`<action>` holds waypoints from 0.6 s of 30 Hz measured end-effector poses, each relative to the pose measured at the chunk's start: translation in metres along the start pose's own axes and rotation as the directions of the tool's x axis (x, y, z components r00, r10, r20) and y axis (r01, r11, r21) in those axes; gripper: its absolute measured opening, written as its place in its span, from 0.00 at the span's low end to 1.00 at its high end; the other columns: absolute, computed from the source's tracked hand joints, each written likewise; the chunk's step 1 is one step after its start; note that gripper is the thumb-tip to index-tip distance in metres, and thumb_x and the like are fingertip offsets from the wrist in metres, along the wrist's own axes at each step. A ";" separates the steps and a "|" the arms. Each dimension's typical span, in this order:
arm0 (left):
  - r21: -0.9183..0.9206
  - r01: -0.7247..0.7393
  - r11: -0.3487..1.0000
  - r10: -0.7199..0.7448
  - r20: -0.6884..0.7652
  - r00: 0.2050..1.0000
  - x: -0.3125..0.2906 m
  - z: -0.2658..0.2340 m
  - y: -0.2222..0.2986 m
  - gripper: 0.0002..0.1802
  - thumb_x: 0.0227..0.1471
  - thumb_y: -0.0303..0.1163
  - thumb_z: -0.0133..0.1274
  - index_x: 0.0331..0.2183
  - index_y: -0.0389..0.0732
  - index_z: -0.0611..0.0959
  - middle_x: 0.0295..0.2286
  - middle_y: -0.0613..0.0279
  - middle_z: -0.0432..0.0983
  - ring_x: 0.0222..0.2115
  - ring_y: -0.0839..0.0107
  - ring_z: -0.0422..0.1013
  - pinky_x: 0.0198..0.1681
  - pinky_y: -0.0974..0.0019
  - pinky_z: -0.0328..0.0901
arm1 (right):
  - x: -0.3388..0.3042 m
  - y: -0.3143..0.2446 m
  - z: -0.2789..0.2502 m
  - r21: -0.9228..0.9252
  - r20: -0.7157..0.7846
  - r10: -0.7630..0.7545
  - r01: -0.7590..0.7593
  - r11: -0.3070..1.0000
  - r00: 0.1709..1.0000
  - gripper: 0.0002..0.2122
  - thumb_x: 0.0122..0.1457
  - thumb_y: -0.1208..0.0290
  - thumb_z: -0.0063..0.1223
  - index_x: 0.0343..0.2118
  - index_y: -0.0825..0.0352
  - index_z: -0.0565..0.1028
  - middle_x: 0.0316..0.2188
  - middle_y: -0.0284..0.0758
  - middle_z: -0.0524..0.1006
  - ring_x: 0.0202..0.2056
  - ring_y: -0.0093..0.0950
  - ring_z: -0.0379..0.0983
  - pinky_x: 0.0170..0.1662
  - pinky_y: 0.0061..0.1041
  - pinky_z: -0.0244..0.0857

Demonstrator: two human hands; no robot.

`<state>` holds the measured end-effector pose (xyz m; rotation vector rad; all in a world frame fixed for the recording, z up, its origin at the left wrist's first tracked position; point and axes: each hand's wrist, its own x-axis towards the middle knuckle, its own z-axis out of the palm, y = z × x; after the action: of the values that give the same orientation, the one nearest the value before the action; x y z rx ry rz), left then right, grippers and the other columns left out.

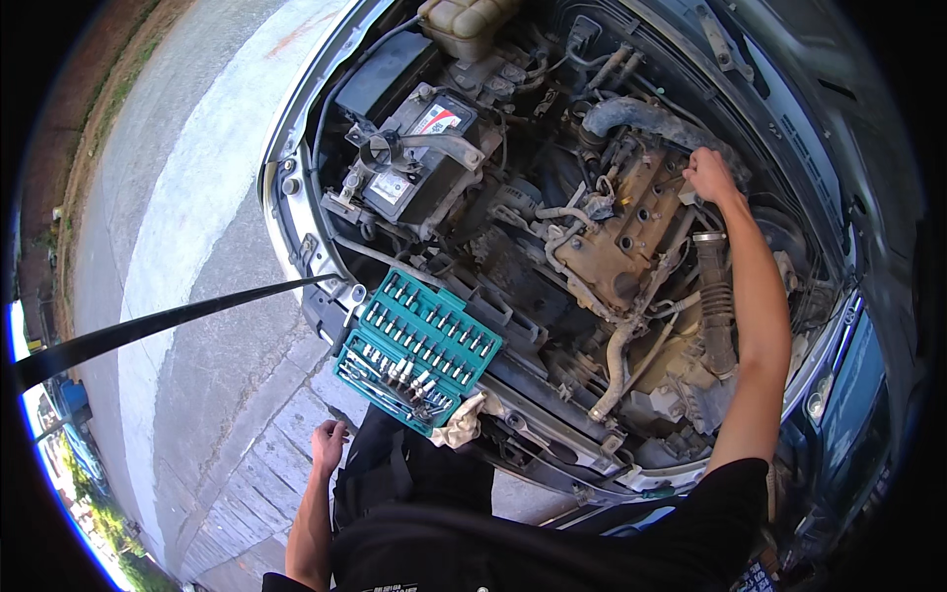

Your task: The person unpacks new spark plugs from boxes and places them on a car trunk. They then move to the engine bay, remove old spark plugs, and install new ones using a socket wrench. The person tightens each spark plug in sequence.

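Observation:
My right hand (712, 176) reaches over the engine to the far end of the brown valve cover (623, 237). Its fingers are closed in a pinch there, and what they hold, if anything, is hidden. A thick grey hose (641, 115) runs just beyond that hand. Several round dark holes show along the middle of the cover. Low beside my body hangs my left hand (328, 444), loosely curled, with nothing visible in it. To its upper right, an open green socket set case (412, 350) rests on the car's front edge, filled with sockets, bits and drivers.
A crumpled pale cloth (466, 422) lies against the case, near a wrench (529, 431). The car battery (419, 158) sits at the far left of the bay. A dark rod (178, 316) slants in from the left to the car's edge. A ribbed air hose (716, 296) stands below my right forearm.

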<state>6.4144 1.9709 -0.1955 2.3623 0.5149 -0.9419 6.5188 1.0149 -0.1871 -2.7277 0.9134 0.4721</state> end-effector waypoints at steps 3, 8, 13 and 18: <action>0.005 -0.011 1.000 0.010 0.007 1.000 0.000 0.000 0.002 0.20 0.65 0.38 0.55 0.37 0.26 0.87 0.29 0.49 0.86 0.27 0.65 0.83 0.34 0.63 0.76 | 0.006 -0.003 0.003 0.032 -0.016 0.216 -0.215 0.976 0.976 0.15 0.61 0.64 0.66 0.41 0.74 0.82 0.42 0.56 0.84 0.48 0.54 0.81 0.52 0.48 0.73; 0.000 -0.054 0.999 0.054 0.012 0.998 -0.002 0.000 0.006 0.20 0.65 0.37 0.54 0.38 0.26 0.86 0.30 0.51 0.86 0.28 0.66 0.83 0.34 0.64 0.76 | -0.009 -0.003 -0.007 -0.087 -0.070 0.053 -0.060 0.994 0.996 0.18 0.62 0.59 0.65 0.41 0.74 0.84 0.42 0.58 0.83 0.48 0.56 0.80 0.53 0.47 0.74; 0.000 -0.052 0.999 0.052 0.004 0.999 -0.001 -0.001 0.007 0.20 0.64 0.37 0.54 0.37 0.26 0.87 0.29 0.50 0.86 0.28 0.66 0.83 0.34 0.64 0.76 | -0.001 0.015 0.007 -0.110 -0.024 -0.152 0.149 0.983 0.988 0.15 0.62 0.63 0.64 0.36 0.74 0.83 0.34 0.56 0.83 0.43 0.56 0.80 0.47 0.48 0.73; 0.032 -0.032 0.999 0.032 -0.005 0.999 -0.001 0.001 0.005 0.20 0.66 0.38 0.55 0.36 0.27 0.87 0.28 0.51 0.86 0.27 0.67 0.82 0.34 0.63 0.76 | 0.022 0.027 0.021 0.310 0.207 0.375 -0.424 0.851 0.904 0.16 0.63 0.62 0.63 0.30 0.74 0.78 0.29 0.55 0.81 0.36 0.54 0.81 0.39 0.48 0.72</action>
<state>6.4155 1.9665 -0.1935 2.3948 0.4665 -0.9363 6.5138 0.9887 -0.2171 -2.1551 1.3888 0.5075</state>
